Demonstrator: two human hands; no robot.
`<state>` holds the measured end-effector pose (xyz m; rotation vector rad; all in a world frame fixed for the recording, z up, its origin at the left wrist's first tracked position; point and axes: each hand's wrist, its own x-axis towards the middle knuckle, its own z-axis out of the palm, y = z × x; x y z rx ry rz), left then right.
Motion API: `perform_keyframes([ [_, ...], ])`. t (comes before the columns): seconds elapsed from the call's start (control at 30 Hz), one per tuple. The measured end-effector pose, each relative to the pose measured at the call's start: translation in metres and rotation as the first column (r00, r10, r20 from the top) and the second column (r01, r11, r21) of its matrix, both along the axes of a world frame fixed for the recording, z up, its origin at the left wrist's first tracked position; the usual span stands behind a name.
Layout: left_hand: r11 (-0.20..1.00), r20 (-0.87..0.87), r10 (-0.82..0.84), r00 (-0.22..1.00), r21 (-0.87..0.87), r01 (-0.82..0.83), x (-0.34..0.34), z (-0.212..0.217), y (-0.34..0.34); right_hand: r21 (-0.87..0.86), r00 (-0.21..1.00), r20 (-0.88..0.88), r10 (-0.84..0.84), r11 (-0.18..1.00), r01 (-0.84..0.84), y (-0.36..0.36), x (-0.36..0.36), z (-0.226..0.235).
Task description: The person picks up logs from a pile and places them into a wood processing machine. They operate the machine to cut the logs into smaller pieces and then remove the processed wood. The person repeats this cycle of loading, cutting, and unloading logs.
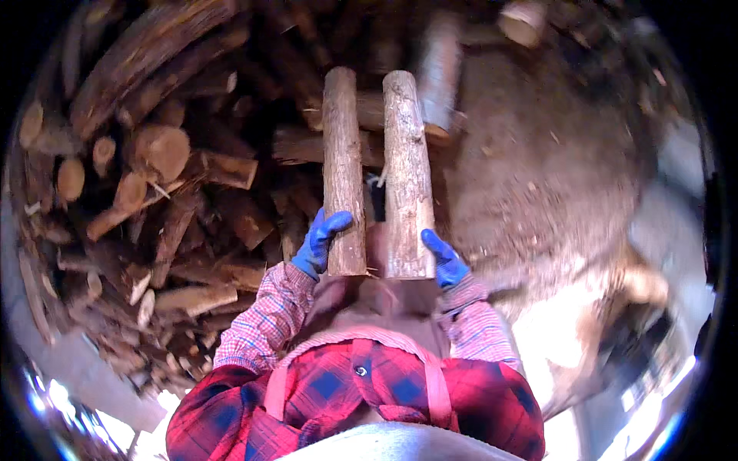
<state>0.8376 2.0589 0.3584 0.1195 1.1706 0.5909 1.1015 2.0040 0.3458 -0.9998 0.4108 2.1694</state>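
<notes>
Two bark-covered logs stretch away from me side by side, with a narrow gap between them. My left hand, in a blue glove, grips the near end of the left log, thumb laid over its top. The right log is paler, with some bark worn off near its close end. My right hand, gloved in blue too, clasps that log from its outer side, thumb on top. The fingers of both hands are hidden beneath the wood.
A heap of cut firewood fills the left side and reaches behind the held logs. Beyond the right log lies another log, blurred. A short log rests at the far edge. Brown dirt ground spreads to the right.
</notes>
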Motion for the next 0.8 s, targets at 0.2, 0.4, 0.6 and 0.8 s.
perform_keyframes([
  [0.2,0.737,0.375,-0.449,0.811,-0.358,0.573,0.129,0.067,-0.100,-0.018,0.826,0.240,-0.511,0.848,0.530,-0.161,0.048,0.071],
  [0.4,0.353,0.394,-0.819,0.417,-0.225,0.908,0.236,0.125,-0.213,-0.006,0.374,-0.064,-0.925,0.376,0.927,-0.375,0.057,0.142],
  [0.6,-0.191,0.456,-0.886,-0.088,-0.185,0.964,0.308,0.196,-0.356,0.283,-0.326,0.212,-0.922,-0.261,0.923,-0.586,0.022,0.276],
  [0.8,-0.373,0.352,-0.873,-0.338,-0.035,0.927,0.339,0.137,-0.520,0.734,-0.706,0.678,-0.204,0.141,0.664,-0.861,-0.037,0.267],
])
